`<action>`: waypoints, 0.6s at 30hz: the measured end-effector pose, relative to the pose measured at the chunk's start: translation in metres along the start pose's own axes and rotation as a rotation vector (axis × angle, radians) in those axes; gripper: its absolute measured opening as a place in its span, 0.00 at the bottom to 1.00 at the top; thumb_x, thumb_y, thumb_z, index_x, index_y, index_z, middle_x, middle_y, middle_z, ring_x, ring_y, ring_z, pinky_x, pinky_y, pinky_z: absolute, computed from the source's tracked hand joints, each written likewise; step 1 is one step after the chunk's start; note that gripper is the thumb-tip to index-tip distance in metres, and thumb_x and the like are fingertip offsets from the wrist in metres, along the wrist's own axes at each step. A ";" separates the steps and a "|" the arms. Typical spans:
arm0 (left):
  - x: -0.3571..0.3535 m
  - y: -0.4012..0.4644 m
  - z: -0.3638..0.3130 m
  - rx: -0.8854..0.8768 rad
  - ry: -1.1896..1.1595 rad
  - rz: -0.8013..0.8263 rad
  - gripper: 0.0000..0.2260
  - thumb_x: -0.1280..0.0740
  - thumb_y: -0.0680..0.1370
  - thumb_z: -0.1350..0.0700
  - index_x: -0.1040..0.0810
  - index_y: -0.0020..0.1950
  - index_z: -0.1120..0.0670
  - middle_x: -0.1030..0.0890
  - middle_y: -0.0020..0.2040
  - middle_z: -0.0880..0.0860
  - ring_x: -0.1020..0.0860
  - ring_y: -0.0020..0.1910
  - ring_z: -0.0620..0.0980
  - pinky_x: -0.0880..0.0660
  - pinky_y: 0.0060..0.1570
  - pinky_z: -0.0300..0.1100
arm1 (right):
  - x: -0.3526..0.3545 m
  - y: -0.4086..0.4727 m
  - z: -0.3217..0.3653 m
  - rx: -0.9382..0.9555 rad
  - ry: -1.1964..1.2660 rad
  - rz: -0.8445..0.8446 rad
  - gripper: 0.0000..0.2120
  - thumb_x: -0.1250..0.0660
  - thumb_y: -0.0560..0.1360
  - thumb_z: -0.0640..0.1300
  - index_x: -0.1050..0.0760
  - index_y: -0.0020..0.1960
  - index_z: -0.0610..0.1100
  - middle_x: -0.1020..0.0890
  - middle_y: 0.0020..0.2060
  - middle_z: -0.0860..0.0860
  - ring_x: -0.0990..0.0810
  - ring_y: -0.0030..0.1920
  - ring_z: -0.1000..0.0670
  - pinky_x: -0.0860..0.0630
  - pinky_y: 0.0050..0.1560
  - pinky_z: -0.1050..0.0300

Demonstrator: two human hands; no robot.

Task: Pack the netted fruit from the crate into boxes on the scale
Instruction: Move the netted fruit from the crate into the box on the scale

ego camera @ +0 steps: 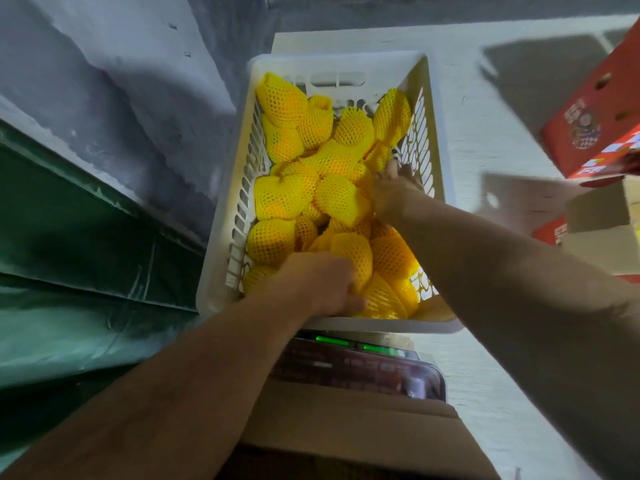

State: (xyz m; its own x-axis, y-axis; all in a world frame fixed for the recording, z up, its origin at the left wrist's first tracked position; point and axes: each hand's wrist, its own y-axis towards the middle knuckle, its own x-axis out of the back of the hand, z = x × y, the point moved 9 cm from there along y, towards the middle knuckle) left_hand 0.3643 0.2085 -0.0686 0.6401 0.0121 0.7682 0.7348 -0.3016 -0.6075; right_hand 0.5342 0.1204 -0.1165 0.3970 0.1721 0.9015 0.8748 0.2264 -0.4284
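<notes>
Both hands are reaching into the white crate [437,133]: the left hand [320,284] is gripping a netted fruit [353,252] near its front edge, while the right hand [393,190] is curling around another by the right wall. Next, I'd say, comes lifting them to the box [346,424] below.

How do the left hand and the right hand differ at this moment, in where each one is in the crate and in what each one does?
The left hand is at the near end of the white crate; the right hand reaches farther in, by the right wall. The left hand grips a yellow netted fruit in plain sight; the right hand's fingers dig among the fruit, and what they hold is hidden. Both are bare and inside the crate.
</notes>
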 end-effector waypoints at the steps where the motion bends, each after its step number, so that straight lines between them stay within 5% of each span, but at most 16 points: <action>1: 0.010 0.001 -0.023 -0.115 0.004 -0.103 0.17 0.32 0.79 0.36 0.22 0.58 0.47 0.23 0.51 0.45 0.21 0.58 0.52 0.29 0.45 0.45 | 0.006 -0.004 0.001 -0.008 -0.031 -0.027 0.38 0.28 0.76 0.43 0.44 0.80 0.43 0.44 0.78 0.37 0.45 0.78 0.34 0.38 0.76 0.39; 3: 0.017 0.003 -0.059 -0.321 0.176 -0.154 0.20 0.31 0.80 0.39 0.25 0.70 0.43 0.24 0.63 0.46 0.28 0.67 0.51 0.28 0.56 0.47 | 0.020 -0.014 0.004 -0.012 -0.032 -0.087 0.35 0.30 0.77 0.41 0.44 0.78 0.41 0.41 0.75 0.36 0.41 0.76 0.34 0.34 0.73 0.40; 5: 0.011 0.009 -0.062 -0.310 0.266 -0.047 0.21 0.32 0.82 0.41 0.27 0.75 0.42 0.27 0.71 0.47 0.35 0.71 0.51 0.38 0.67 0.45 | 0.038 -0.026 0.006 0.006 0.006 -0.135 0.35 0.30 0.77 0.40 0.45 0.78 0.42 0.36 0.74 0.36 0.37 0.74 0.34 0.29 0.69 0.40; 8: 0.005 0.019 -0.051 -0.201 0.085 -0.027 0.11 0.30 0.82 0.45 0.17 0.62 0.46 0.23 0.61 0.45 0.37 0.66 0.48 0.44 0.56 0.38 | 0.064 -0.057 0.005 0.081 0.081 -0.179 0.37 0.27 0.76 0.40 0.45 0.77 0.43 0.33 0.71 0.38 0.32 0.72 0.34 0.25 0.63 0.40; 12: 0.017 0.011 -0.039 -0.186 -0.085 -0.135 0.09 0.35 0.84 0.46 0.20 0.59 0.48 0.24 0.56 0.50 0.31 0.63 0.52 0.38 0.55 0.42 | 0.080 -0.118 -0.011 0.259 0.306 -0.356 0.36 0.23 0.70 0.50 0.37 0.70 0.44 0.28 0.62 0.41 0.26 0.62 0.36 0.26 0.57 0.45; 16: 0.051 -0.004 0.005 -0.079 -0.802 -0.440 0.08 0.42 0.87 0.46 0.25 0.55 0.46 0.23 0.43 0.50 0.25 0.41 0.47 0.28 0.43 0.47 | 0.059 -0.173 -0.032 0.382 0.770 -0.444 0.35 0.25 0.67 0.49 0.32 0.71 0.44 0.29 0.59 0.47 0.26 0.57 0.47 0.26 0.55 0.52; 18: 0.052 -0.010 0.027 0.065 -1.012 -0.488 0.10 0.42 0.87 0.45 0.26 0.63 0.46 0.21 0.53 0.51 0.22 0.52 0.49 0.22 0.56 0.53 | 0.049 -0.187 -0.033 0.383 0.749 -0.528 0.34 0.24 0.67 0.49 0.30 0.71 0.44 0.28 0.58 0.46 0.26 0.57 0.47 0.28 0.53 0.54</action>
State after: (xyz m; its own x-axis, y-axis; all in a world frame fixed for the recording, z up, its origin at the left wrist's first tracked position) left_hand 0.3963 0.2381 -0.0282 0.1469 0.8923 0.4268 0.9478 -0.0035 -0.3190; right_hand 0.3992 0.0552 0.0100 0.1706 -0.6602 0.7315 0.8935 0.4167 0.1677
